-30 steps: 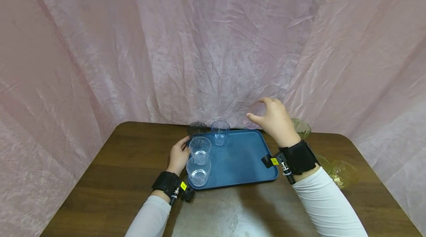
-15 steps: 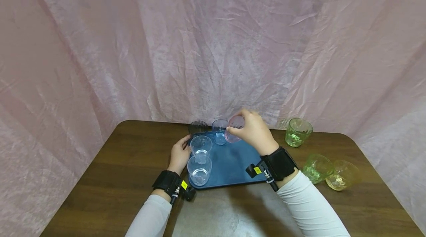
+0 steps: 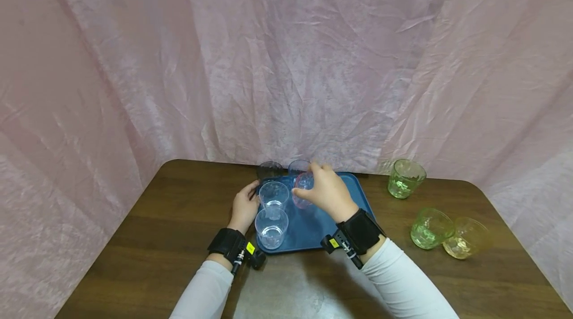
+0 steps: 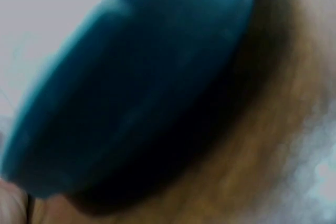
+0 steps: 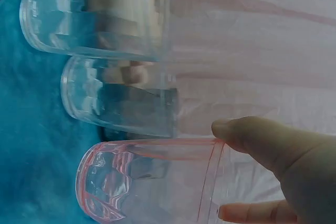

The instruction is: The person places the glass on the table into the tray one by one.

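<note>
Your right hand (image 3: pixel 329 192) holds a pink tumbler (image 3: pixel 303 189) by its rim, thumb and fingers curled round the top, over the middle of a blue tray (image 3: pixel 360 194) that sits on a dark wooden bench (image 3: pixel 156 239). In the right wrist view the pink tumbler (image 5: pixel 152 182) stands upright on or just above the tray floor, just beside a clear tumbler (image 5: pixel 118 95). Your left hand (image 3: pixel 245 207) rests against the tray's left edge, thumb on the rim; whether the fingers curl under it cannot be told, and the left wrist view is a blur of blue tray (image 4: pixel 131 87) and brown bench. On the tray's left side stand two clear tumblers, one near (image 3: pixel 270 228) and one behind it (image 3: pixel 274 194), with two more at the far edge (image 3: pixel 270 169). Off the tray to the right, well apart from it, a green tumbler (image 3: pixel 405 178) stands far, and another green one (image 3: pixel 427 228) touches a yellow tumbler (image 3: pixel 465 238) nearer you. Pink cloth (image 3: pixel 286 60) hangs behind.
</note>
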{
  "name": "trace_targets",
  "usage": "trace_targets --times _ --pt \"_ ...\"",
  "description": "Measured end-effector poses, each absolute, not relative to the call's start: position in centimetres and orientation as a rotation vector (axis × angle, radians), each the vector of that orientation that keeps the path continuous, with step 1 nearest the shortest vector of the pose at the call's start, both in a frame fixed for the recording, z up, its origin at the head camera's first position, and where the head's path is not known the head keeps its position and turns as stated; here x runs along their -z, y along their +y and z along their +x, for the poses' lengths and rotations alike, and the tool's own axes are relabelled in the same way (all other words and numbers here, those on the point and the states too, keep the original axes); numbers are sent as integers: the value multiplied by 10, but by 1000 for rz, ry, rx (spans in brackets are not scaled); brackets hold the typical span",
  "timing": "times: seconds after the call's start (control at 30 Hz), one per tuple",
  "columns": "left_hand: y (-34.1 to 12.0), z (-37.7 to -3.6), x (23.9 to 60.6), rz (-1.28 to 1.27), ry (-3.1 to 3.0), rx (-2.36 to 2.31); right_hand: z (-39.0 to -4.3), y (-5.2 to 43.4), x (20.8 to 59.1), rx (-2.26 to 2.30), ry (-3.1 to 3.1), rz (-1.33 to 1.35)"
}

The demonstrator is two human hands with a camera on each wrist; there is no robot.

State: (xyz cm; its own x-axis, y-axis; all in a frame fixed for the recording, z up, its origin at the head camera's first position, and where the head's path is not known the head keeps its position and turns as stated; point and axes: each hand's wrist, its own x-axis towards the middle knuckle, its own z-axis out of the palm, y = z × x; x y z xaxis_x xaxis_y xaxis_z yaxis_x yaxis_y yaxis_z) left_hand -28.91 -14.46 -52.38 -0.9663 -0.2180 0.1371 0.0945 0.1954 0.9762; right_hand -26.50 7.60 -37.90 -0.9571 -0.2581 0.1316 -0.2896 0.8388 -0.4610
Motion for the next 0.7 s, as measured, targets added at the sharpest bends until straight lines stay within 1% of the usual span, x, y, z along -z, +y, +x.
trace_targets --times 0.37,0.7 --pt "-142 -286 520 124 -2223 1858 -260 73 397 -702 -3010 442" --pt "-143 -285 520 114 -2228 1841 -259 71 403 -690 -2994 452"
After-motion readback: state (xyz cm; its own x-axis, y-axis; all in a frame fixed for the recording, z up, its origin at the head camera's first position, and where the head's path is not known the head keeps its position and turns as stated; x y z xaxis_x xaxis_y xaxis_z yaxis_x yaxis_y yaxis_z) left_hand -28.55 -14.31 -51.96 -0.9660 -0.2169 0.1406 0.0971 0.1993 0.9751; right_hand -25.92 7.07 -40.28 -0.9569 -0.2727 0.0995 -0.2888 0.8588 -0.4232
